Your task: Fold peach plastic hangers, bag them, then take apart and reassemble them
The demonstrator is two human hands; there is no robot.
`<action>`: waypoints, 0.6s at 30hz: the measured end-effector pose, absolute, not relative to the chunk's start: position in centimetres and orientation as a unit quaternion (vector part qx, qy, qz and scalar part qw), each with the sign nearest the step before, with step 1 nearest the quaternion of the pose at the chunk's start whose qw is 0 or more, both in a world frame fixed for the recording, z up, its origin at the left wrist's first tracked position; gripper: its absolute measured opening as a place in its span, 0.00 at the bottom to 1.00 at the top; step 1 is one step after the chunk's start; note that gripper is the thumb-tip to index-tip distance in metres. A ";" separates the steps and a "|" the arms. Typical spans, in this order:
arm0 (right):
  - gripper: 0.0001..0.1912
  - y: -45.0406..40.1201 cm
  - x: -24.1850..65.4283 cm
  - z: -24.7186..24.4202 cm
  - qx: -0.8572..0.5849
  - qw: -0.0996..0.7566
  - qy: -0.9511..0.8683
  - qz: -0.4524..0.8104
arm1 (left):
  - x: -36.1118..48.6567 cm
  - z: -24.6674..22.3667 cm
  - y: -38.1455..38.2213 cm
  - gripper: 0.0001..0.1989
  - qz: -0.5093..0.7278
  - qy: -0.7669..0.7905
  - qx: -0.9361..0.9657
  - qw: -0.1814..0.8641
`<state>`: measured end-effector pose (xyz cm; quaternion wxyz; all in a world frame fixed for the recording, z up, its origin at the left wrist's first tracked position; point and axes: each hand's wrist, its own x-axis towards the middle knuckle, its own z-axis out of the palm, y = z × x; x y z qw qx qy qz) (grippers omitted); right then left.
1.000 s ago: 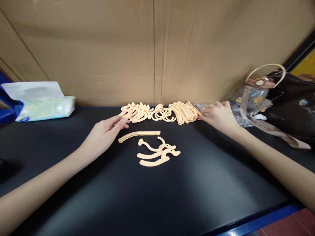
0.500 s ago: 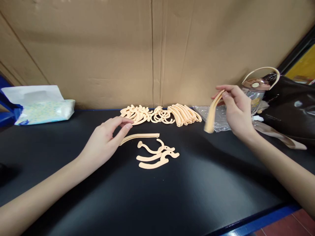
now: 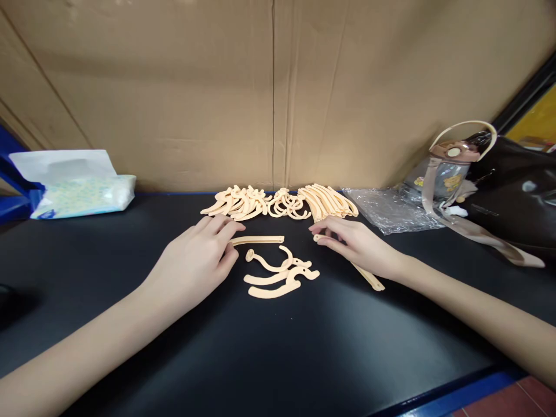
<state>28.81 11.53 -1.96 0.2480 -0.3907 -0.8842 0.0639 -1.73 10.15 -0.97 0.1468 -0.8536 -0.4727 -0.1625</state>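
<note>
My left hand [image 3: 202, 252] is closed round the left end of a long beige plastic strip [image 3: 260, 239], slightly curved, with a hole at its right end. Its gripped end is hidden by my fingers. My right hand [image 3: 354, 240] has a similar beige strip [image 3: 370, 278] between thumb and fingers; one end pokes out past the fingertips, the other slants down toward the table under the palm. Between the hands lie a hook-shaped piece [image 3: 267, 264] with a round end and two curved arm pieces [image 3: 273, 289], which look like folding clothes hanger parts.
Along the cardboard wall [image 3: 174, 116] lie a heap of curved arms [image 3: 238, 202], several hooks [image 3: 286, 204] and a stack of strips [image 3: 330, 200]. A tissue pack [image 3: 84, 194] stands left. Right are a clear plastic bag [image 3: 386, 211], a strapped bottle [image 3: 449, 174] and a dark bag [image 3: 516, 191].
My right hand has come down and left with its strip, from beside the bottle to near the hanger parts. My left hand has shifted slightly right over its strip's end.
</note>
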 end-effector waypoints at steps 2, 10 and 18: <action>0.13 11.6 29.1 -1.8 -0.379 0.231 -0.895 0.036 | -2.0 -1.0 10.3 0.18 -0.142 -0.500 -0.841 0.150; 0.08 10.6 31.4 2.2 -0.458 0.165 -0.873 -0.023 | -2.6 -0.9 10.4 0.16 -0.139 -0.513 -0.828 0.179; 0.13 8.1 32.3 3.7 -0.530 -0.067 -0.835 0.133 | -2.8 -1.1 10.0 0.17 -0.119 -0.528 -0.825 0.162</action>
